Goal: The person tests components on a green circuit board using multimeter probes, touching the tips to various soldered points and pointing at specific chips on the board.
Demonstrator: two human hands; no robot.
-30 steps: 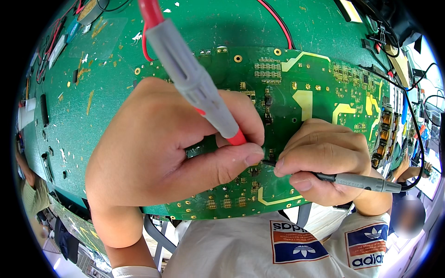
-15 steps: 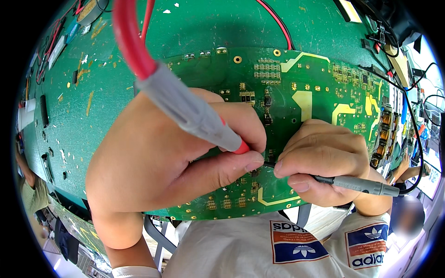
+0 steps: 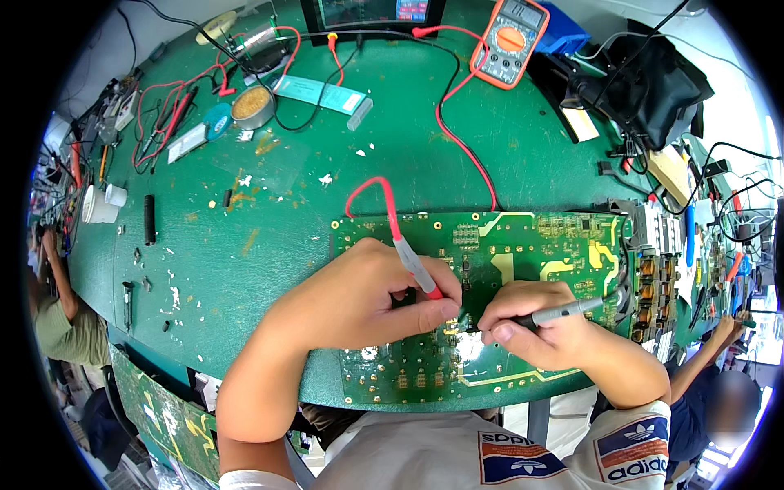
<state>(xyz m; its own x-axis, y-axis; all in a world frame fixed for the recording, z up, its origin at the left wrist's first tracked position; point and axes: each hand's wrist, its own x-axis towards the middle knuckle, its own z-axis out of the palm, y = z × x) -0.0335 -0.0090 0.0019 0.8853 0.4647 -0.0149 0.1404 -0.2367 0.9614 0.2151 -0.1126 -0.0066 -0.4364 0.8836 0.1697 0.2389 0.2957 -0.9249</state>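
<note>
Circuit board (image 3: 523, 245) under both hands; left (image 3: 367, 298) pinches red probe (image 3: 416, 269); right (image 3: 531, 327) pinches grey probe (image 3: 559, 313).

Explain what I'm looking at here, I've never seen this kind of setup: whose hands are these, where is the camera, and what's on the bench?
The picture comes from a wide-angle camera worn on a person's head, looking down at their own two bare hands. That lens is why straight edges bend toward the rim.

The hands work over a large green circuit board lying on a green workbench. The left hand pinches a grey probe with a red tip, its red wire looping up behind. The right hand holds a second, dark grey probe like a pen. Both tips meet the board close together between the hands.

Further back lies an orange meter with a long red lead. On the left stand a small round tin and a white cup, among scattered tools. Other people sit at both edges.
</note>
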